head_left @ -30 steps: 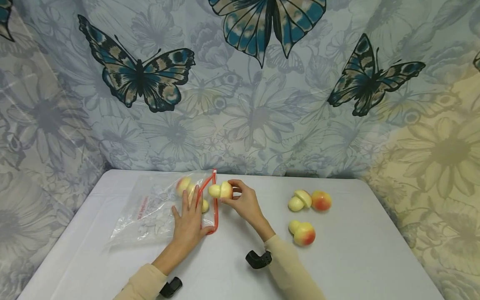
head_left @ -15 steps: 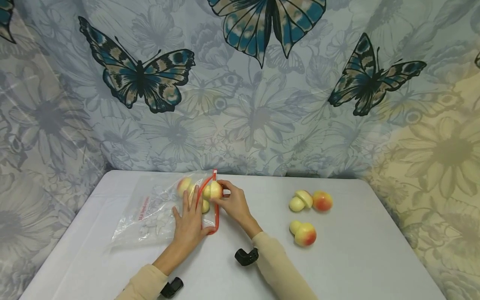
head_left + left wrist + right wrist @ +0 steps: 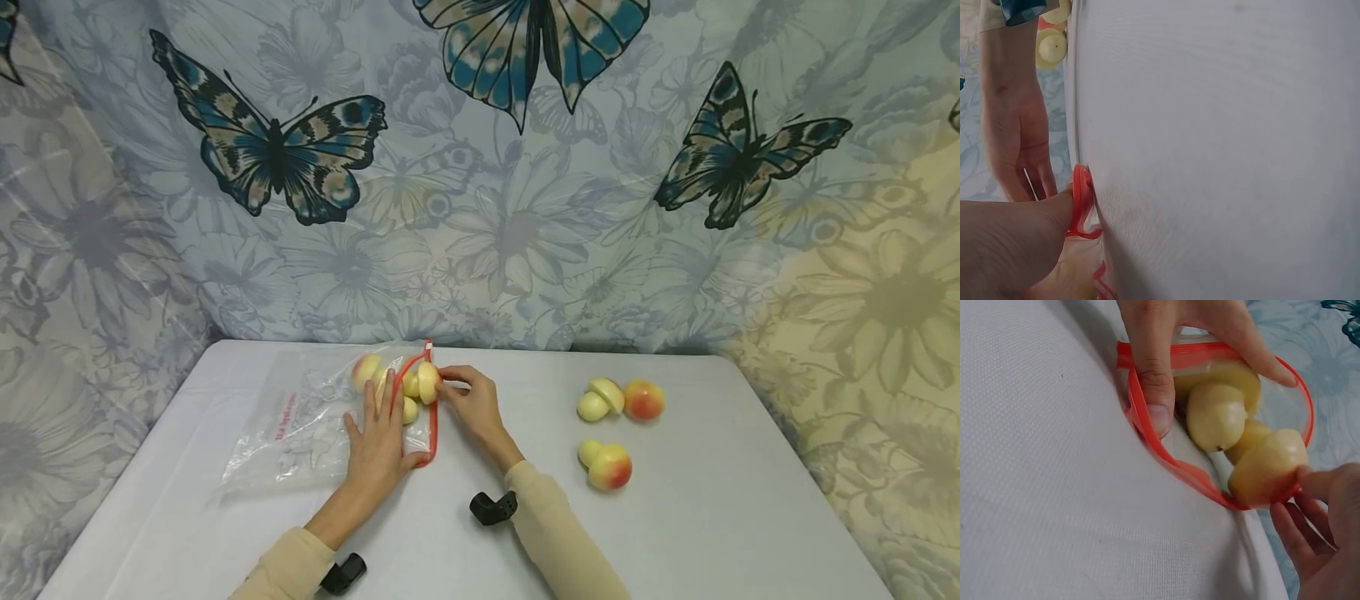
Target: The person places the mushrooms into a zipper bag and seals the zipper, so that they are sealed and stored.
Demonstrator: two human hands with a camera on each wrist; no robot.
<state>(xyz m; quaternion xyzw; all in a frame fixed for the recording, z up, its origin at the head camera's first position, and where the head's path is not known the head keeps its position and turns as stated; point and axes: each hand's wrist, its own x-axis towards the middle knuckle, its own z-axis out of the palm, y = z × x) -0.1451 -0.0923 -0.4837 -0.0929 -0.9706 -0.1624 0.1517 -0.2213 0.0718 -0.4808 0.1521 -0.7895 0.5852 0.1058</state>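
Observation:
A clear zip bag [image 3: 303, 437] with a red-edged mouth lies on the table, its opening facing right. My left hand [image 3: 377, 446] rests on it with spread, straight fingers; in the right wrist view its thumb [image 3: 1157, 406] sits inside the gaping mouth. My right hand [image 3: 477, 410] holds a pale yellow toy mushroom [image 3: 428, 382] with a reddish cap by its fingertips, at the bag's mouth. Stem first, that mushroom is partly inside the red rim [image 3: 1188, 474]. More toy mushrooms [image 3: 1216, 417] lie in the bag, partly hidden by the left hand.
On the right half of the white table [image 3: 712, 500] lie a mushroom [image 3: 600, 401], a rounder red-yellow one [image 3: 643, 402] close beside it, and another mushroom [image 3: 606, 466] nearer the front. A butterfly-print cloth [image 3: 517, 250] hangs behind the table.
My right hand has moved left, bringing the mushroom from just outside the bag into its mouth. The mushroom's cap has turned slightly. My left hand has stayed on the bag.

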